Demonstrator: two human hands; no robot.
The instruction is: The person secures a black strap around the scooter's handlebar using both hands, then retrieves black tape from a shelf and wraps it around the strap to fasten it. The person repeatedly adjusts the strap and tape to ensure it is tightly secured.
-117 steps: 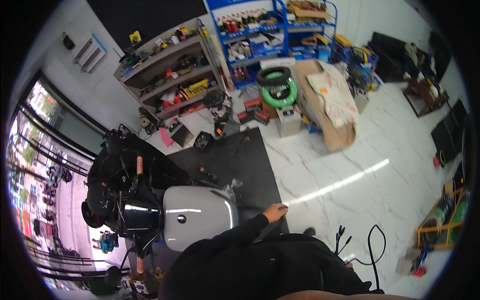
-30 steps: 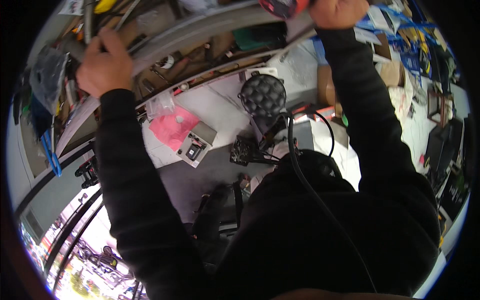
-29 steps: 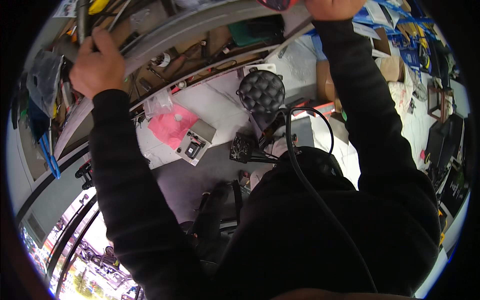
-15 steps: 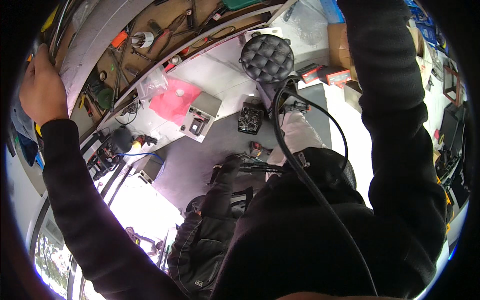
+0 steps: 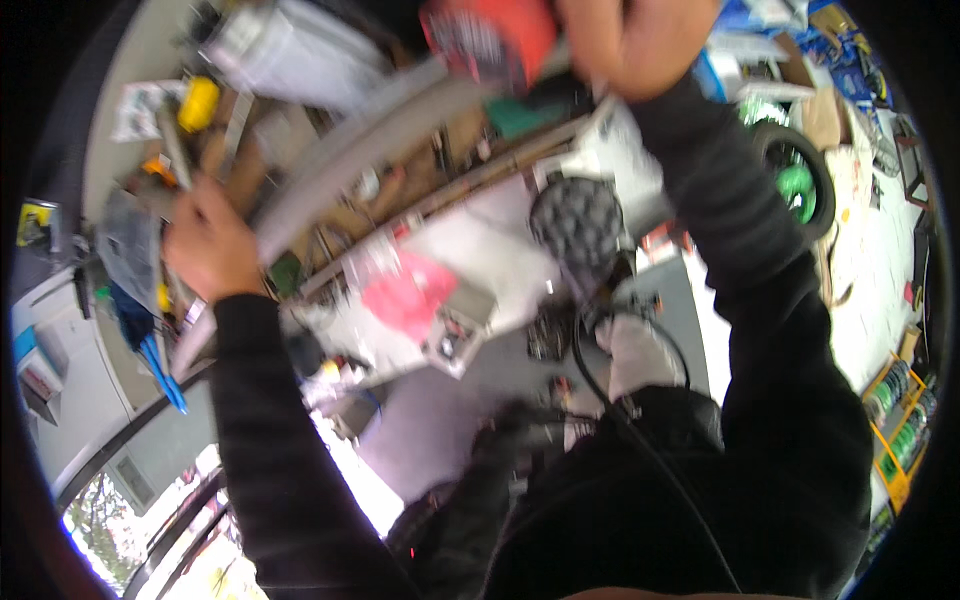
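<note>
My left hand [image 5: 213, 240] is at the upper left of the cluttered shelf unit, fingers curled at a long metal bar [image 5: 175, 140] beside a clear bag [image 5: 130, 245] and blue-handled tool [image 5: 165, 375]. My right hand [image 5: 640, 45] is high at the top, fingers bent, just right of a red-and-black item [image 5: 485, 40]; what it grips is unclear. A silver-grey cylindrical item [image 5: 290, 55] lies on the top shelf, with a yellow item [image 5: 198, 105] nearby. Loose tools [image 5: 365, 185] fill the shelf below. The view is motion-blurred.
Below lie a pink sheet [image 5: 405, 295], an open grey box [image 5: 460, 330], a round quilted black item [image 5: 575, 225] and a dark mat [image 5: 430, 410]. Right are tires [image 5: 795, 185], cardboard and a yellow rack [image 5: 890, 420]. A dark jacket-like shape [image 5: 445, 520] is low centre.
Since half a second ago the view has swung, so the shelf top shows again. My left hand sits further right and lower in view; my right hand and the red item have come into view.
</note>
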